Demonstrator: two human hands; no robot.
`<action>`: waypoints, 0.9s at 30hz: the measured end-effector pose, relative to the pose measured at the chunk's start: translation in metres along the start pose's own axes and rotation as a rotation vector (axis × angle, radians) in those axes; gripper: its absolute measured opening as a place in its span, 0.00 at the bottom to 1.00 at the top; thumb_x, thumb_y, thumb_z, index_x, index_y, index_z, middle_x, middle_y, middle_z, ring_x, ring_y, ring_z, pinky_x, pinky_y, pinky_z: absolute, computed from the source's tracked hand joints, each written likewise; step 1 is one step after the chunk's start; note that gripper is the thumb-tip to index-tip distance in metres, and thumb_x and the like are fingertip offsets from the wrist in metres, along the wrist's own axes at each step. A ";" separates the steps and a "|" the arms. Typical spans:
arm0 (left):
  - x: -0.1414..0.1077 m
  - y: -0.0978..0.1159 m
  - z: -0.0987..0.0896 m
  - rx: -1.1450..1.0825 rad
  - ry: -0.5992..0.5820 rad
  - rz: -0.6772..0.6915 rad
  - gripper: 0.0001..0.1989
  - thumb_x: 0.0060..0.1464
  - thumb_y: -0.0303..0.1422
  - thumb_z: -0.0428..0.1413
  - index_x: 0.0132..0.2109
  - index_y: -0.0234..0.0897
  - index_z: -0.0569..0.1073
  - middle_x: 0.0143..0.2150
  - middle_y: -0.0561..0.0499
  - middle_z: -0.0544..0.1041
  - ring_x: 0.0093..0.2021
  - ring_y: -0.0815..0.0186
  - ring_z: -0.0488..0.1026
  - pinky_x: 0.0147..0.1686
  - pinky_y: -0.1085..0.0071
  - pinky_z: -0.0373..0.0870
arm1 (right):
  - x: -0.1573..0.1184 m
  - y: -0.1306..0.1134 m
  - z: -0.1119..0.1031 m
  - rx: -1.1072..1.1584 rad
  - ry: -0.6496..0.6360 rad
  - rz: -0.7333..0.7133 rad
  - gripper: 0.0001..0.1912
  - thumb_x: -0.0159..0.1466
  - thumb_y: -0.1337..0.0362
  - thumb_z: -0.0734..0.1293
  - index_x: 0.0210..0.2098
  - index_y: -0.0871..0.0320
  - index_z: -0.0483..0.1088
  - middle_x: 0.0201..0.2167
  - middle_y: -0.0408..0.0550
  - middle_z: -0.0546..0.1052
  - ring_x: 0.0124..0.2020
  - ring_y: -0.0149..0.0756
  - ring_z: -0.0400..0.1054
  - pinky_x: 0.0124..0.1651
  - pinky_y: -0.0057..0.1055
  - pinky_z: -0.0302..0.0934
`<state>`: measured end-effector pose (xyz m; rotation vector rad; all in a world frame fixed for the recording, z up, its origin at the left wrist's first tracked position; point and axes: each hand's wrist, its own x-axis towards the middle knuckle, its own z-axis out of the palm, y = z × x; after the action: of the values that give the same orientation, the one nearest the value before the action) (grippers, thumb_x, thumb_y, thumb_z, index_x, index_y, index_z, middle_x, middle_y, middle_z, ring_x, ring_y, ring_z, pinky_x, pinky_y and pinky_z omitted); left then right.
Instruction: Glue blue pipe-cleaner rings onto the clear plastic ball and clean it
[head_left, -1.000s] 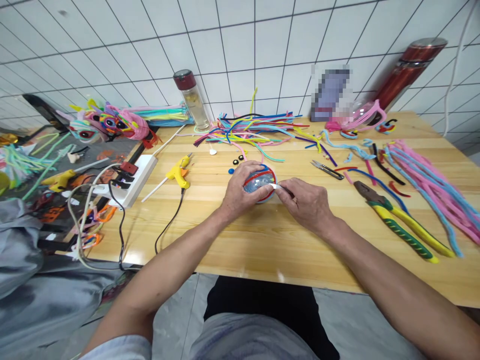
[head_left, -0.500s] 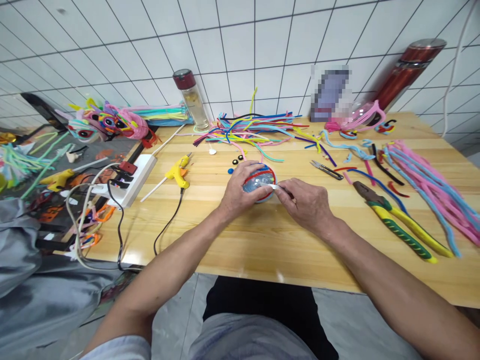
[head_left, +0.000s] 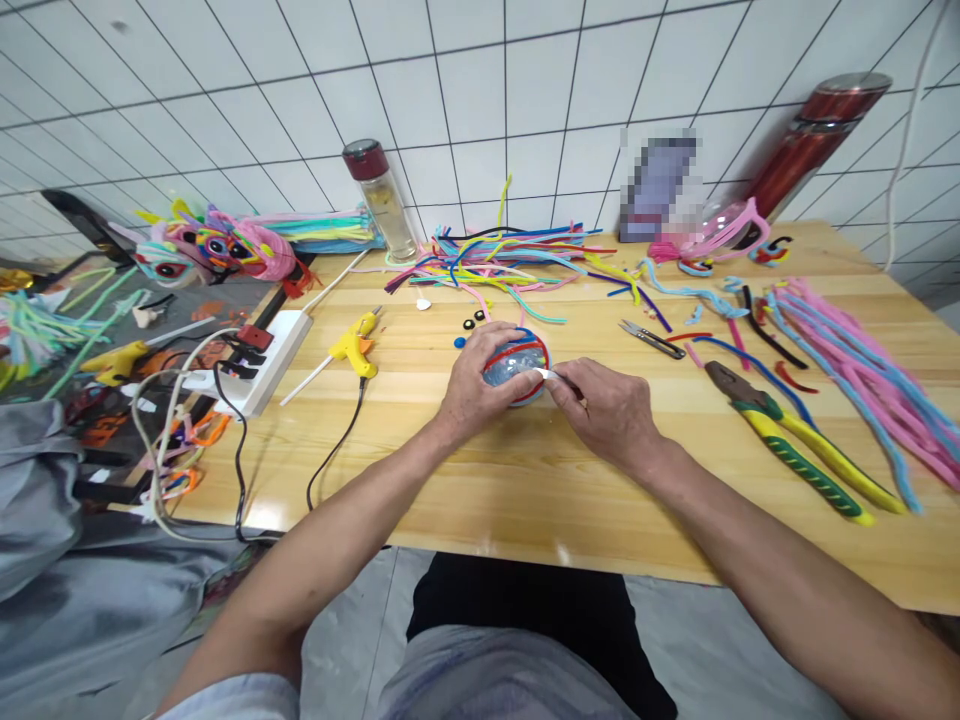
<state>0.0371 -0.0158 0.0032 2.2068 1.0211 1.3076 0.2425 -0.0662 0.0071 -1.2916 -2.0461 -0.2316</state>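
Note:
My left hand [head_left: 478, 382] is wrapped round a clear, rounded plastic piece [head_left: 513, 368] rimmed with red and blue pipe cleaner, pressing it near the table top. At that piece's right edge, the thumb and forefinger of my right hand [head_left: 611, 408] pinch a small white strip [head_left: 551, 374]. The strip's tip meets my left thumb; its exact kind is too small to tell. Behind my left hand lie small black rings [head_left: 474, 320] and a blue bead-like dot [head_left: 460, 342].
A yellow glue gun [head_left: 352, 345] and a white power strip [head_left: 274, 362] lie left, cables trailing. Thread snips [head_left: 652, 338] and pliers [head_left: 780, 440] lie right. Pipe cleaners [head_left: 502, 255] are heaped behind, near a glass bottle [head_left: 381, 205] and red flask [head_left: 825, 140]. Another person's grey clothing [head_left: 45, 560] shows left.
Both hands stay at the rounded piece. My right fingers have shifted very slightly left along the white strip; the view has moved a little.

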 end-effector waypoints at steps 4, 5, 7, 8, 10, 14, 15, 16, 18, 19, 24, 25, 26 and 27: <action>0.000 0.000 0.000 0.014 -0.002 0.002 0.24 0.59 0.48 0.63 0.56 0.40 0.74 0.59 0.42 0.77 0.63 0.55 0.72 0.67 0.52 0.67 | 0.000 0.000 -0.001 0.018 -0.009 0.006 0.17 0.76 0.57 0.60 0.39 0.56 0.77 0.33 0.46 0.83 0.33 0.31 0.75 0.31 0.29 0.53; -0.001 0.000 0.000 0.016 -0.004 0.000 0.24 0.59 0.48 0.64 0.56 0.41 0.74 0.59 0.42 0.77 0.64 0.55 0.72 0.67 0.51 0.67 | 0.001 0.000 -0.001 0.026 -0.013 0.002 0.17 0.76 0.57 0.60 0.39 0.56 0.77 0.33 0.46 0.83 0.33 0.31 0.75 0.31 0.29 0.53; -0.001 -0.001 -0.001 0.009 -0.013 -0.009 0.27 0.58 0.49 0.64 0.58 0.41 0.73 0.60 0.42 0.76 0.65 0.54 0.71 0.67 0.52 0.67 | 0.001 0.001 -0.001 0.036 -0.024 -0.007 0.17 0.76 0.56 0.60 0.39 0.57 0.77 0.33 0.46 0.83 0.33 0.31 0.75 0.31 0.29 0.53; -0.002 -0.002 -0.001 -0.001 -0.018 -0.016 0.28 0.58 0.50 0.64 0.59 0.41 0.72 0.61 0.42 0.75 0.65 0.54 0.71 0.66 0.52 0.68 | 0.001 0.002 -0.002 0.036 -0.033 -0.011 0.18 0.76 0.56 0.60 0.38 0.56 0.77 0.33 0.46 0.83 0.33 0.31 0.75 0.31 0.29 0.53; -0.002 -0.002 -0.002 -0.028 -0.022 -0.028 0.31 0.57 0.51 0.64 0.60 0.41 0.70 0.61 0.42 0.75 0.65 0.54 0.71 0.66 0.53 0.68 | 0.000 0.002 -0.002 0.029 -0.054 -0.012 0.19 0.76 0.55 0.59 0.38 0.56 0.77 0.34 0.46 0.83 0.33 0.31 0.75 0.31 0.29 0.53; -0.002 -0.002 -0.002 -0.062 -0.016 -0.027 0.29 0.57 0.51 0.65 0.58 0.40 0.71 0.60 0.42 0.76 0.64 0.54 0.71 0.66 0.55 0.68 | 0.001 0.001 -0.003 0.006 -0.065 0.005 0.19 0.76 0.55 0.59 0.39 0.56 0.77 0.33 0.46 0.83 0.33 0.31 0.75 0.30 0.30 0.52; -0.002 -0.002 -0.001 -0.066 -0.013 -0.026 0.28 0.57 0.50 0.65 0.57 0.40 0.72 0.60 0.42 0.76 0.64 0.54 0.71 0.66 0.54 0.68 | 0.001 0.000 -0.004 0.000 -0.058 0.007 0.19 0.76 0.55 0.59 0.39 0.56 0.77 0.33 0.46 0.83 0.33 0.31 0.75 0.30 0.30 0.52; -0.002 -0.002 -0.001 -0.068 -0.011 -0.026 0.27 0.57 0.49 0.65 0.57 0.39 0.72 0.59 0.42 0.76 0.64 0.54 0.71 0.66 0.54 0.68 | 0.001 -0.001 -0.004 -0.006 -0.048 0.008 0.19 0.76 0.55 0.59 0.39 0.56 0.77 0.33 0.46 0.83 0.33 0.31 0.75 0.30 0.30 0.52; -0.001 -0.002 0.000 -0.072 -0.006 -0.028 0.26 0.57 0.49 0.65 0.56 0.39 0.72 0.59 0.41 0.76 0.64 0.54 0.72 0.66 0.53 0.68 | 0.001 -0.002 -0.004 -0.017 -0.032 0.009 0.19 0.76 0.55 0.59 0.38 0.56 0.77 0.32 0.46 0.83 0.32 0.31 0.75 0.30 0.30 0.51; 0.000 -0.002 0.000 -0.072 -0.002 -0.029 0.26 0.57 0.49 0.65 0.56 0.40 0.72 0.59 0.42 0.76 0.64 0.54 0.72 0.66 0.53 0.68 | 0.001 -0.002 -0.004 -0.022 -0.030 0.011 0.19 0.76 0.55 0.58 0.38 0.56 0.77 0.32 0.46 0.83 0.32 0.31 0.75 0.30 0.30 0.51; 0.000 0.000 0.001 -0.061 0.008 -0.024 0.25 0.58 0.48 0.64 0.55 0.40 0.73 0.58 0.42 0.77 0.63 0.54 0.73 0.65 0.52 0.68 | 0.000 -0.001 -0.003 -0.025 -0.056 0.033 0.19 0.76 0.55 0.58 0.39 0.57 0.77 0.34 0.47 0.84 0.33 0.32 0.75 0.30 0.30 0.51; 0.000 0.000 0.001 -0.056 0.007 -0.025 0.25 0.58 0.48 0.64 0.55 0.40 0.73 0.58 0.42 0.77 0.63 0.54 0.72 0.65 0.52 0.68 | 0.000 0.000 -0.003 -0.023 -0.061 0.035 0.20 0.76 0.55 0.58 0.38 0.57 0.77 0.34 0.47 0.84 0.34 0.32 0.75 0.30 0.30 0.51; 0.000 0.000 0.001 -0.050 0.004 -0.025 0.25 0.58 0.49 0.64 0.56 0.40 0.72 0.58 0.42 0.77 0.64 0.54 0.72 0.66 0.52 0.68 | 0.001 0.000 -0.003 -0.018 -0.065 0.036 0.20 0.76 0.55 0.58 0.38 0.57 0.77 0.34 0.47 0.83 0.33 0.32 0.75 0.30 0.30 0.51; -0.001 -0.001 0.001 -0.044 0.000 -0.026 0.26 0.58 0.49 0.64 0.56 0.40 0.72 0.58 0.42 0.77 0.64 0.54 0.72 0.66 0.52 0.68 | 0.001 0.000 -0.004 -0.012 -0.072 0.034 0.20 0.76 0.54 0.58 0.38 0.56 0.77 0.33 0.47 0.83 0.33 0.32 0.75 0.30 0.30 0.50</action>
<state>0.0371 -0.0158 0.0020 2.1545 1.0073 1.3060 0.2440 -0.0673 0.0102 -1.3587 -2.0838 -0.1849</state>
